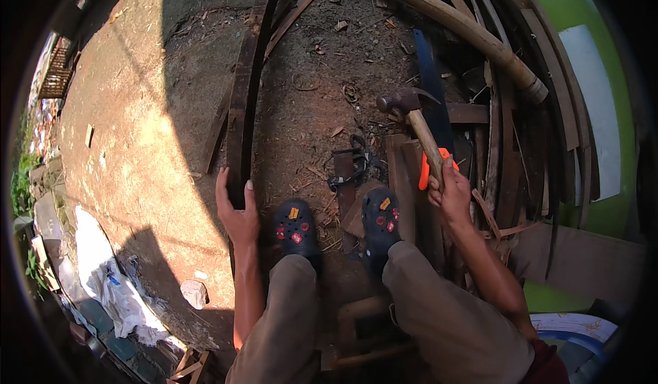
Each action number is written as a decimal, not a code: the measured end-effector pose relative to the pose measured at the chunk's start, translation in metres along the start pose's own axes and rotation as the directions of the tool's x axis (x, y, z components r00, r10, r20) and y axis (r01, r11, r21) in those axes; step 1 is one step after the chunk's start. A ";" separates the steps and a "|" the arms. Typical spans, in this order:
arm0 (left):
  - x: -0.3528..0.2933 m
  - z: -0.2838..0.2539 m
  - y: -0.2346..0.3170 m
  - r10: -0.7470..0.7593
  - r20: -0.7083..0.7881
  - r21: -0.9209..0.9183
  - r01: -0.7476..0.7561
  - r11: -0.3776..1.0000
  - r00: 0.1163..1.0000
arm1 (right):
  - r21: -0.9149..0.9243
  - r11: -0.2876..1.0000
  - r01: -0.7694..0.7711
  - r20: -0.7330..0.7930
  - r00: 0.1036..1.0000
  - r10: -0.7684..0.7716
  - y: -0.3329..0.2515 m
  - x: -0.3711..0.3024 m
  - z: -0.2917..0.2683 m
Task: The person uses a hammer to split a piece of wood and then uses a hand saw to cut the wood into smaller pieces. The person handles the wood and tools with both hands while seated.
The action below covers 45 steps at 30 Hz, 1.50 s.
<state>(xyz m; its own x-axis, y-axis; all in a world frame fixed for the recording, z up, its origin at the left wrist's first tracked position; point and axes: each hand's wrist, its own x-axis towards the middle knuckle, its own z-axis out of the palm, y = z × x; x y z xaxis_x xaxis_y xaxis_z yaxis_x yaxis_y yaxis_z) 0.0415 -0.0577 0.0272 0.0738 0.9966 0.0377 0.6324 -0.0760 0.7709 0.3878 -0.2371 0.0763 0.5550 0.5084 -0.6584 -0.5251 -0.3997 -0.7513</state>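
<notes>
My left hand (240, 214) is around the near part of a long dark wooden beam (248, 75), fingers on its left side and thumb on its right. The beam stretches away from me to the far edge of the view. My right hand (452, 197) is closed on the wooden handle of a claw hammer (419, 125). The hammer's dark metal head is raised, pointing away from me, and its claw faces right. Just beyond and partly beneath the right hand lies a handsaw (430, 68) with a dark blade and an orange handle.
Boards and bamboo (473, 34) are piled at the right beside a green wall (620, 89). Dark straps (360, 164) lie ahead of my clogs (296, 225). At left are a stone (195, 293) and a white sheet (103, 274). Wood chips litter the dirt.
</notes>
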 end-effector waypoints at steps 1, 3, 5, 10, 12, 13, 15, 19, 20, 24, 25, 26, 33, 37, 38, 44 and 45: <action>-0.003 -0.002 0.003 0.003 -0.019 -0.136 -0.005 0.991 1.000 | 0.031 0.999 0.011 -0.051 0.999 -0.009 0.007 -0.007 -0.013; -0.005 -0.011 0.013 0.086 -0.034 -0.025 -0.087 0.996 0.996 | 0.109 0.993 0.035 -0.152 0.988 -0.018 0.020 -0.020 -0.052; -0.006 -0.021 0.021 0.066 -0.089 0.071 -0.060 0.996 0.994 | 0.214 0.977 0.013 -0.233 0.972 0.038 0.029 -0.030 -0.079; -0.002 -0.051 -0.031 -0.232 -0.143 -0.165 0.208 0.964 0.962 | 0.227 0.971 0.068 -0.443 0.896 0.041 0.074 -0.040 -0.147; -0.009 -0.056 -0.039 -0.341 0.022 -0.220 0.338 0.915 0.940 | 0.106 0.994 0.028 -0.468 0.883 0.025 0.101 -0.046 -0.179; -0.017 -0.057 -0.034 -0.389 0.110 -0.240 0.404 0.883 0.915 | 0.015 1.000 -0.012 -0.415 0.910 0.017 0.124 -0.038 -0.203; -0.032 -0.055 -0.051 -0.310 0.177 -0.015 0.317 0.948 0.934 | -0.375 0.926 -0.030 -0.378 0.918 -0.123 0.145 -0.036 -0.231; -0.039 -0.058 -0.041 -0.353 0.191 0.063 0.347 0.936 0.916 | -0.854 0.512 0.095 -0.173 0.876 -0.450 0.116 -0.030 -0.190; -0.044 -0.067 -0.033 -0.420 0.187 0.112 0.406 0.907 0.888 | -0.911 0.351 0.216 -0.042 0.798 -0.601 0.107 -0.018 -0.173; -0.061 -0.075 -0.040 -0.433 0.232 0.208 0.390 0.897 0.871 | -0.858 0.219 0.465 0.232 0.729 -0.644 0.052 -0.005 -0.099; -0.067 -0.080 -0.040 -0.406 0.239 0.220 0.358 0.907 0.882 | -0.824 0.249 0.510 0.271 0.739 -0.616 0.043 0.000 -0.066; -0.070 -0.083 -0.039 -0.435 0.223 0.271 0.374 0.887 0.872 | -0.783 0.196 0.590 0.377 0.702 -0.604 0.042 0.004 -0.037; -0.154 -0.118 -0.092 -0.459 0.089 0.327 0.409 0.852 0.884 | -0.006 -0.090 0.996 0.981 -0.011 -0.192 0.036 0.020 0.178; -0.194 -0.141 -0.092 -0.615 0.073 0.547 0.484 0.683 0.785 | 0.158 -0.500 0.851 0.948 -0.272 -0.163 0.017 0.064 0.277; -0.187 -0.140 -0.093 -0.595 0.080 0.552 0.461 0.695 0.800 | 0.098 -0.545 0.833 0.960 -0.223 -0.168 0.009 0.083 0.295; -0.180 -0.147 -0.077 -0.507 0.197 0.659 0.270 0.702 0.839 | -0.031 -0.540 0.841 0.981 -0.078 -0.179 0.010 0.132 0.308; -0.177 -0.151 -0.066 -0.507 0.207 0.659 0.264 0.705 0.837 | -0.027 -0.507 0.861 0.981 -0.074 -0.178 0.006 0.136 0.302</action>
<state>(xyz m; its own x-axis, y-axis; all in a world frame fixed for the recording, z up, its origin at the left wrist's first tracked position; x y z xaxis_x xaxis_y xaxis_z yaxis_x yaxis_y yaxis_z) -0.1302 -0.2242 0.0659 -0.0990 0.8658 -0.4906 0.9730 0.1875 0.1345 0.2654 0.0604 -0.0044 -0.5806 0.7818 0.2274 0.7618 0.6202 -0.1874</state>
